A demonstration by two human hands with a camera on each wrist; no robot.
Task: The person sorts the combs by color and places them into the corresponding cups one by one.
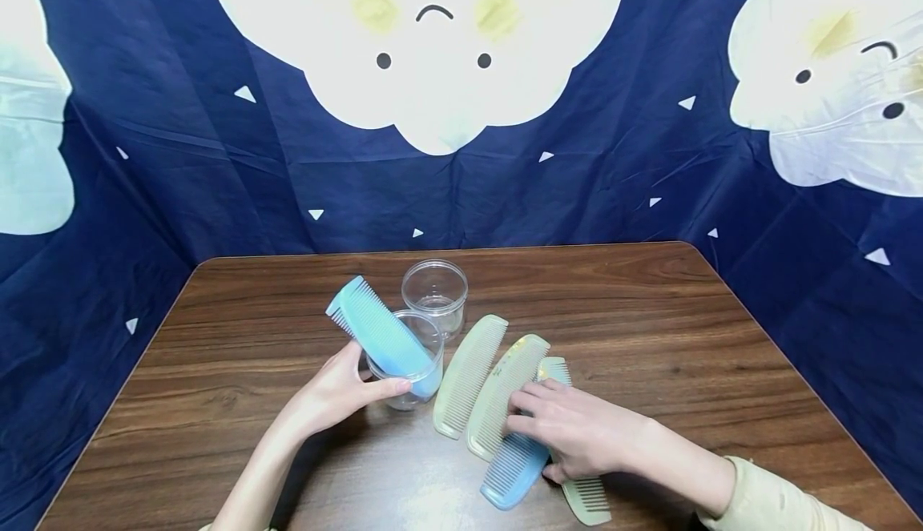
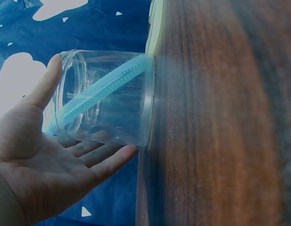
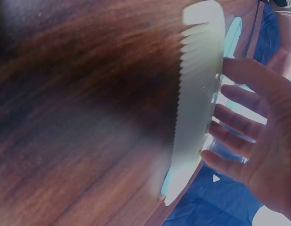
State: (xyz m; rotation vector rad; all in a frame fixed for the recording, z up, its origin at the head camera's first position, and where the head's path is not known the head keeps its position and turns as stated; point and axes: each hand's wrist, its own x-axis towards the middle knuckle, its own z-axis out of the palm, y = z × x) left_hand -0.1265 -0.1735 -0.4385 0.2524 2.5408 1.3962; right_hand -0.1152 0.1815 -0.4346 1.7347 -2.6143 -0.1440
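My left hand (image 1: 339,391) holds a clear plastic cup (image 2: 112,127), thumb at its rim and fingers along its far side. A light blue comb (image 1: 378,327) leans slantwise inside this cup, its upper end sticking out past the rim. My right hand (image 1: 577,427) is over a darker blue comb (image 1: 513,471) on the table, thumb on one side and fingers on the other; the palm hides its upper part. Under and beside that hand lies a pale green comb (image 3: 197,89). Two more pale green combs, a left one (image 1: 470,375) and a middle one (image 1: 508,395), lie to its left.
Behind the held cup stands a second clear plastic cup (image 1: 435,291). The wooden table (image 1: 238,307) ends at a dark blue cloth (image 1: 505,195) with white clouds and triangles.
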